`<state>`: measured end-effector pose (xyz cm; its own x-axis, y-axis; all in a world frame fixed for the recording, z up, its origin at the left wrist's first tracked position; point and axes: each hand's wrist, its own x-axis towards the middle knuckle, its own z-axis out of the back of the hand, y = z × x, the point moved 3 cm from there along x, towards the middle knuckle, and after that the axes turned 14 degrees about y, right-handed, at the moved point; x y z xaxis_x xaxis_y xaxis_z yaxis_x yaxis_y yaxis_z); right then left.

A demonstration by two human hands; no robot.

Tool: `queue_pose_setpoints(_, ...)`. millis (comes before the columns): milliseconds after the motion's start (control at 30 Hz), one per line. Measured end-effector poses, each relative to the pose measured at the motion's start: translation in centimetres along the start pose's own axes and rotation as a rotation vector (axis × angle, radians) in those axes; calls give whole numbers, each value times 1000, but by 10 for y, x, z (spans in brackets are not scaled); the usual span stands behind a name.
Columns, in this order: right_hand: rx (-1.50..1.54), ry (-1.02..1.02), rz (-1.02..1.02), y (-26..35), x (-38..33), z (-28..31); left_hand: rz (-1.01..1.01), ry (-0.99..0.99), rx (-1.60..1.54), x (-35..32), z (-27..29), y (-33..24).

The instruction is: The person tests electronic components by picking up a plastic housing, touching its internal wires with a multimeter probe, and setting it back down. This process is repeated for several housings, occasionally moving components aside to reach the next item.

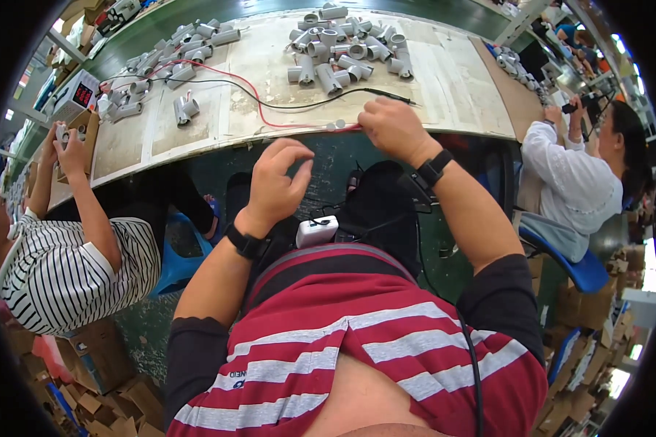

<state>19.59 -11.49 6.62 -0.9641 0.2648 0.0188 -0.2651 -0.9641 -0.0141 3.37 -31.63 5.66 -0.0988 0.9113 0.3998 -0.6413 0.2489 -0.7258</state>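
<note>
My right hand (395,131) is closed at the table's near edge, gripping the red test probe (350,128) whose red lead runs off to the left. Two small pale round pieces (335,125) lie beside that probe. My left hand (278,180) is raised just off the near edge, fingers curled, thumb apart, with nothing visible in it. A black test probe (390,95) rests on the table beyond my right hand, its black lead trailing left. Farther back is a pile of grey plastic pipe-like housings (342,47).
More grey housings (189,51) are heaped at the back left, and one pair (186,109) sits nearer. A box with a red digital display (80,93) stands far left. Co-workers sit at left (80,262) and right (576,175). A white device (317,231) is at my waist.
</note>
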Motion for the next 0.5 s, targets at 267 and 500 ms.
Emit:
queue_pose_setpoints(267,-167,215,-395,-63,17,-8,192,219,-197,-10,-15,26)
queue_pose_setpoints(500,100,155,-173,-55,38,26,202,310,-222,-7,-25,44)
